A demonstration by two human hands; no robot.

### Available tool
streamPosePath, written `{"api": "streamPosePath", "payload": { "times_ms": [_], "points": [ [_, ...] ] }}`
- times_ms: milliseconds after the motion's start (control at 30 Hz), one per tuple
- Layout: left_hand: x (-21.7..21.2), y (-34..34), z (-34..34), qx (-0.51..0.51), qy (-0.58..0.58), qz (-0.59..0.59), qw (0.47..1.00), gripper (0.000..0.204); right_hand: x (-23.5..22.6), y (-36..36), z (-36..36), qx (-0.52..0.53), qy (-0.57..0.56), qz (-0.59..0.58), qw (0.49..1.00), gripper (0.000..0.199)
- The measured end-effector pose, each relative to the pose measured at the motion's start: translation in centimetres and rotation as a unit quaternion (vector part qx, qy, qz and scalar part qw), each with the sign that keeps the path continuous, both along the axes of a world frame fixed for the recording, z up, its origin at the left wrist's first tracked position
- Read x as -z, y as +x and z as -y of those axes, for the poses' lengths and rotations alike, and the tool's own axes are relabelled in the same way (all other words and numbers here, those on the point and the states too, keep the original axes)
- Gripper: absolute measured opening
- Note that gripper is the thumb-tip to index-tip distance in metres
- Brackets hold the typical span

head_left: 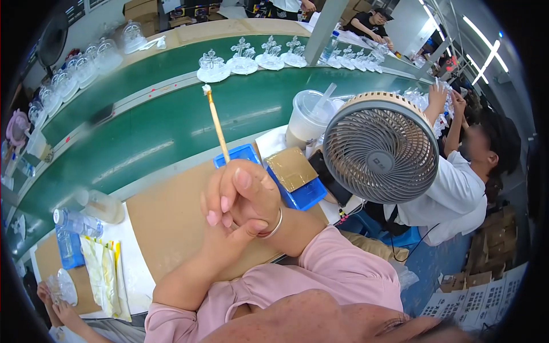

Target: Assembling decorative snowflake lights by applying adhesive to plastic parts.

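A slim pale wooden stick (218, 128) with a darker band and a white blob at its tip, like a small brush, rises from my right hand (249, 183). The fingers of that hand are closed around its lower end. A bangle circles my right wrist. My left hand (229, 231) lies against the right one, its thumb across the wrist and its other fingers mostly hidden. Both hands are above a brown cardboard sheet (166, 211). Just beyond them are a blue tray (243, 153) and another blue tray (306, 197) with a cardboard piece (293, 168) on it.
Clear ornaments with cross tops (240, 60) line the ledge beyond the green belt (189, 123). A fan (380, 154) and lidded cup (309, 117) stand right. Left are a bottle (77, 223) and yellow-white packet (100, 274). Co-workers sit on both sides, one in white (452, 188).
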State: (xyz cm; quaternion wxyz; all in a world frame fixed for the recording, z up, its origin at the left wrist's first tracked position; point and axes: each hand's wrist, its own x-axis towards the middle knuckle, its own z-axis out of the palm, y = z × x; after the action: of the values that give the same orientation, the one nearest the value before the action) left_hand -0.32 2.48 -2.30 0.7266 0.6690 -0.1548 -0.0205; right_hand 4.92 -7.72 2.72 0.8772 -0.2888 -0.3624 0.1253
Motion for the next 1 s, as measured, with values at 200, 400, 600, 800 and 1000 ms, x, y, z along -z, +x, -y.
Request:
{"api": "streamPosePath", "payload": {
  "times_ms": [200,400,600,800,1000],
  "points": [
    [-1.1,-0.2,0.5,0.014,-0.069,0.010,0.997,0.085,0.0,0.0,0.0,-0.008,-0.007,0.015,1.000,0.040],
    [-0.7,0.2,0.3,0.026,-0.017,0.007,0.999,0.085,0.2,0.0,0.2,0.016,0.004,0.011,1.000,0.040],
    [1.7,0.1,-0.6,-0.062,0.077,0.091,0.991,0.072,-0.3,-0.3,-0.2,0.054,-0.029,-0.014,0.998,0.039],
    [2.3,0.4,-0.9,-0.055,0.118,0.125,0.984,0.059,-0.4,-0.2,0.0,0.056,-0.023,0.034,0.998,0.036],
    [2.3,0.3,-0.9,-0.045,0.049,0.074,0.995,0.037,-0.9,-0.2,0.4,0.066,-0.053,0.036,0.996,0.037]
  ]
}}
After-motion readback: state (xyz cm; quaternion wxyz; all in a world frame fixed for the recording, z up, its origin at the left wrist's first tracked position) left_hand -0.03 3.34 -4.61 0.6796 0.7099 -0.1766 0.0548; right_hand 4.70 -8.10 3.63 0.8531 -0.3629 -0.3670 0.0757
